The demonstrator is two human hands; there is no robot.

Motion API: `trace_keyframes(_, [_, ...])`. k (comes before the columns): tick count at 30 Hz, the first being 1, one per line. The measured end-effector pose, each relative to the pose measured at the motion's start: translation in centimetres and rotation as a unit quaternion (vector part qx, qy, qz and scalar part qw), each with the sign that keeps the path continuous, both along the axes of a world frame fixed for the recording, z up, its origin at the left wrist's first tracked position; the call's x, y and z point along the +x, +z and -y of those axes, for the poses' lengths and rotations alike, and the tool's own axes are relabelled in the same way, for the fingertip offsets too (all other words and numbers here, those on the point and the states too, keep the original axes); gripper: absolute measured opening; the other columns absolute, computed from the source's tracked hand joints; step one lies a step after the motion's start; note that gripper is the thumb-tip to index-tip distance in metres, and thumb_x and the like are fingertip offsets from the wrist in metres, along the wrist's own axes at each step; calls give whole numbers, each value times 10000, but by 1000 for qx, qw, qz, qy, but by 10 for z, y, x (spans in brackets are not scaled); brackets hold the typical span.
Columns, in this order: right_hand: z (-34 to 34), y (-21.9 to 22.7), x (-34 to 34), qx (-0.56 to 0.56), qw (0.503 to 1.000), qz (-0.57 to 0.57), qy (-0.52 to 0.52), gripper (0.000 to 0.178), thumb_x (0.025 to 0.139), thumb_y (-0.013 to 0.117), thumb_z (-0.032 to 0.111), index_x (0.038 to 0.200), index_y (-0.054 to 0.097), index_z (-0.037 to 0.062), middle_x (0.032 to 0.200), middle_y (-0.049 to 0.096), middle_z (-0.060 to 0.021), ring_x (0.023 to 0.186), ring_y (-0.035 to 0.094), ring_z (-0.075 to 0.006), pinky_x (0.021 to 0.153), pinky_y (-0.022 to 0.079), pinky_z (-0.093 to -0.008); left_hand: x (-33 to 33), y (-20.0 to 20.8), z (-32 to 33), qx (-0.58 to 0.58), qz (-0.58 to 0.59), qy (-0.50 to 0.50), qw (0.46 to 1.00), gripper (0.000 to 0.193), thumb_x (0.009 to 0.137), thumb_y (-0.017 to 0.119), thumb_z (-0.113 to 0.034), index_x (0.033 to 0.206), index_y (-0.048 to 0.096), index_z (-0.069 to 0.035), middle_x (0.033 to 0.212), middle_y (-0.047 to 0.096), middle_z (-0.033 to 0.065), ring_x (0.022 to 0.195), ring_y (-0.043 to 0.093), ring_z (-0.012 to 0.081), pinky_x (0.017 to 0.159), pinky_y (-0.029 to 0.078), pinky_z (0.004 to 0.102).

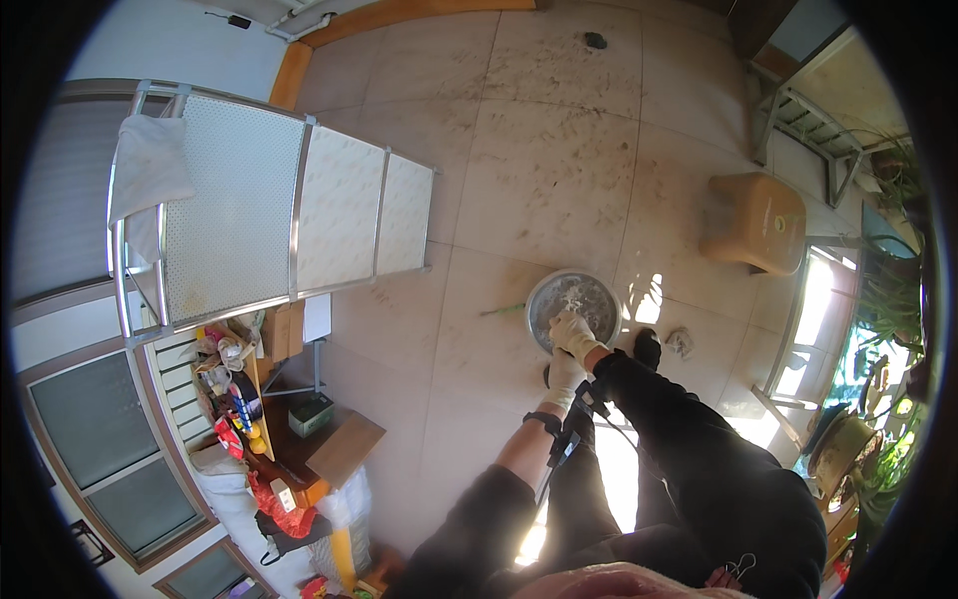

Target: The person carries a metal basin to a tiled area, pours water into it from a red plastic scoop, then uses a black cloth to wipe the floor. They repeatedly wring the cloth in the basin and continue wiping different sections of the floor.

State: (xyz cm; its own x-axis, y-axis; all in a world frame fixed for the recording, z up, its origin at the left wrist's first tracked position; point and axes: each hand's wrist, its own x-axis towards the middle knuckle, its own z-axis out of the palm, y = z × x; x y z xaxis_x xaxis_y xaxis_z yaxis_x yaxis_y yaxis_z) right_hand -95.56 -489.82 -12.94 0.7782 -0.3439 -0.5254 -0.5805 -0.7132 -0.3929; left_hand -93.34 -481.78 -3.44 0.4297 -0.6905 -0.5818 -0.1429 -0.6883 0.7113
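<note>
A round grey metal basin (531, 302) sits on the tiled floor just beyond my feet, with greyish water and pale foam or bits inside. Both my hands wear pale gloves and come together at its near edge. My right hand (574, 335) is curled over the basin's near side, its fingers closed. Just below it, my left hand (566, 376) is closed too, against or close to the right one. Whatever the two hands grip is hidden by the gloves. A thin green strip (502, 310) lies on the floor left of the basin.
A tan plastic stool (755, 222) stands to the right. At left is a metal-framed rack (239, 200) with a grey cloth (152, 168) over its end. A crumpled clear-looking piece (680, 343) lies by my shoe (648, 346). Dark smudges and a dark lump (596, 41) mark the far floor.
</note>
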Motion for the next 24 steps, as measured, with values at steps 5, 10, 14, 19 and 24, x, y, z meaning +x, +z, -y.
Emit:
trace_keyframes(5, [7,42,-25,403,761,178,-477,400,899,655,398,1141,663,79,1140,662,-81,1068,647,-258,850,532,-360,17,14,-14,91,-336,120,930,336,814,795,-198,1032,583,-55,771,628,43,620,605,143,570,503,280])
trace_keyframes(10, [16,62,-99,475,487,186,-709,443,896,669,461,1106,628,73,1111,655,-118,911,682,-278,748,545,-425,59,61,34,42,-484,181,855,224,890,755,-261,939,620,-89,730,617,42,567,580,135,468,422,241])
trace_keyframes(14, [17,18,-183,457,456,154,-748,306,915,656,360,1016,624,73,860,665,-111,704,700,-291,563,563,-405,147,118,153,-92,-382,323,861,257,930,703,-169,1070,576,5,1034,640,157,842,669,266,656,620,335])
trace_keyframes(19, [16,-48,-292,468,406,295,-728,233,913,628,282,791,551,99,648,526,-54,522,564,-205,439,458,-336,265,188,267,-391,-338,376,769,753,963,652,-306,1490,235,32,1535,259,246,1362,381,429,1111,451,512])
trace_keyframes(24, [-7,-88,-373,334,521,175,-766,209,914,585,246,781,651,100,582,563,-24,468,556,-149,429,466,-337,203,114,221,-259,-260,216,905,578,1023,546,-249,1458,316,54,1487,344,311,1338,439,426,1112,444,498])
